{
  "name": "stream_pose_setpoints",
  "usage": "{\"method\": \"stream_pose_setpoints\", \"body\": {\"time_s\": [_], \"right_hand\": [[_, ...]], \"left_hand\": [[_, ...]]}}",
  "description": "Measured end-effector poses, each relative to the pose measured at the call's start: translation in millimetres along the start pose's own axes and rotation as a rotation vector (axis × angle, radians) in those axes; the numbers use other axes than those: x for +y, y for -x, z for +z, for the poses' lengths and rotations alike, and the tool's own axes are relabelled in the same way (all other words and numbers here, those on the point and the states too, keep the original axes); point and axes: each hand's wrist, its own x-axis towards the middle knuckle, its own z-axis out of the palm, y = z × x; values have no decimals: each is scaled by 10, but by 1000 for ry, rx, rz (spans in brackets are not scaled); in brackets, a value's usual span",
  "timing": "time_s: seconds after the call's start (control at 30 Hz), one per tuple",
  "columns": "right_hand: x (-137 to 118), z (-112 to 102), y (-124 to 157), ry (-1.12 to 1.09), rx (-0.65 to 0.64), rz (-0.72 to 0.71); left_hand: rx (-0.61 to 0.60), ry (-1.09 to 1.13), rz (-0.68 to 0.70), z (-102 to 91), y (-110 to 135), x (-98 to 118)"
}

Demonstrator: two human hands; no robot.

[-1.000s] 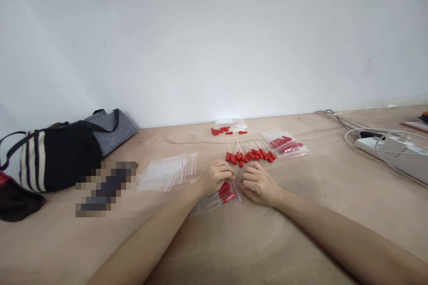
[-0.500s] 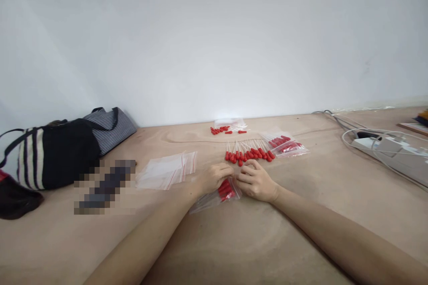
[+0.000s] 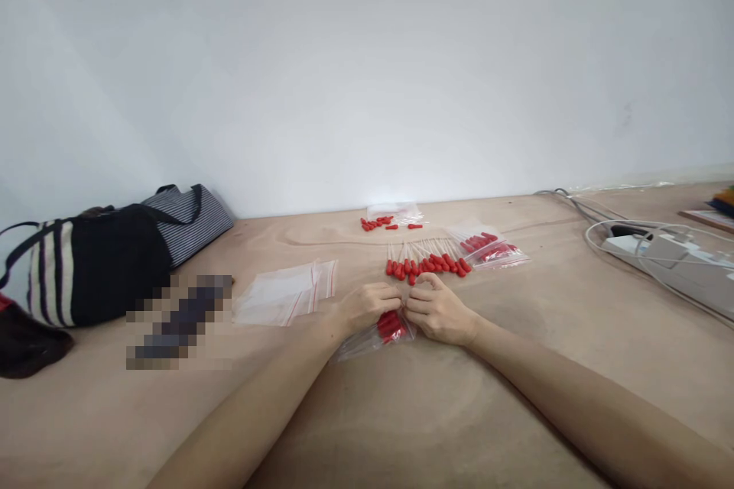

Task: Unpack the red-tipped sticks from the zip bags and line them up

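A clear zip bag with several red rubber bulbs inside lies between my hands at the middle of the table. My left hand is closed on its upper edge, fingers bent. Close beside it, my right hand pinches the bag's right side, the fingertips of both hands nearly meeting. Just beyond them rests a row of droppers with red bulbs toward me and thin clear tubes pointing away. To the right of the row is another zip bag filled with red-bulbed droppers.
Flat zip bags are stacked on the left. Loose red bulbs and clear tubes lie near the wall. A black bag with white stripes stands far left, near a pixelated dark item. A power strip with cables is on the right.
My left hand and the zip bag have shifted slightly to the right and up. My right hand stays almost in place.
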Motion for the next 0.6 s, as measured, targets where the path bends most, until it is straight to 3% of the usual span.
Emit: {"method": "stream_pose_setpoints", "body": {"time_s": [0.1, 0.33, 0.6], "right_hand": [[9, 11, 43, -2, 30, 24], [-37, -8, 38, 89, 80, 28], [-16, 25, -18, 100, -76, -91]], "left_hand": [[-24, -24, 62, 0, 5, -16], [-13, -55, 50, 1, 25, -20], [-67, -56, 117, -17, -19, -16]]}}
